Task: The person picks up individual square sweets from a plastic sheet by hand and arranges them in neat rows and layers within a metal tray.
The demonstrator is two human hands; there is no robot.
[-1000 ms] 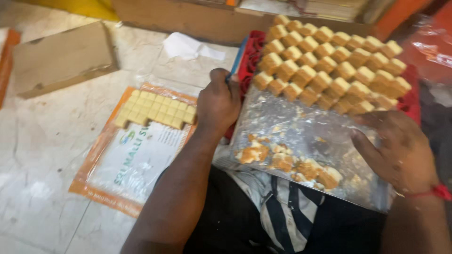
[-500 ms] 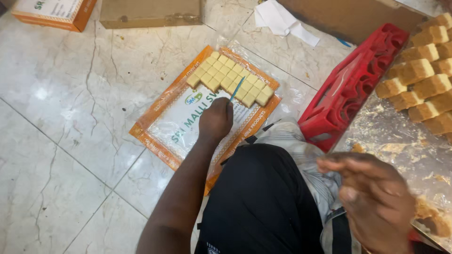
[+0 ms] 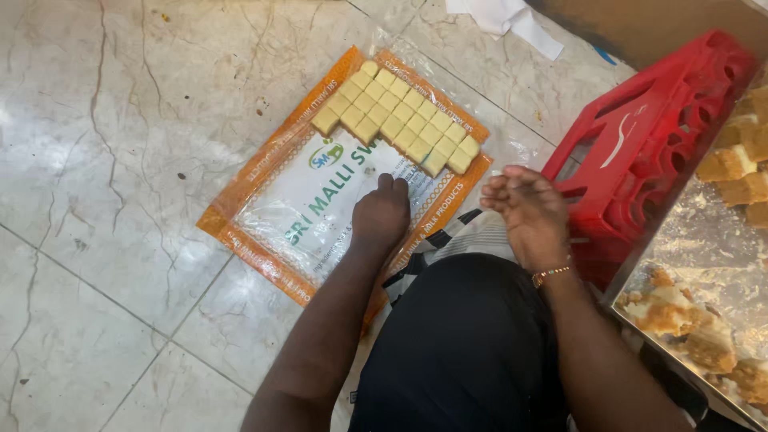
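Two hands reach down toward the floor. The left hand [image 3: 382,214] rests on a clear plastic bag with orange edges [image 3: 264,248] that lies flat on the pale marble floor [image 3: 120,160]. Its fingers are curled in, and I cannot tell if they hold anything. Just past the fingertips sit yellow sweet squares [image 3: 396,120], packed tight in two neat rows on the far end of the bag.

The right hand [image 3: 524,212] hangs in the air just beside the left one, a little off the bag's edge. Its fingers are bent and loose, and no sweet shows in them. A gold bracelet [image 3: 550,274] goes around its wrist.

Right next to that hand stands a red plastic crate [image 3: 640,144]. On it lies a shiny tray [image 3: 680,256] with more brown-yellow sweet pieces [image 3: 680,316]. Behind the hands is the person's dark-clothed knee [image 3: 464,344]. Some white paper [image 3: 512,20] lies well beyond the bag.
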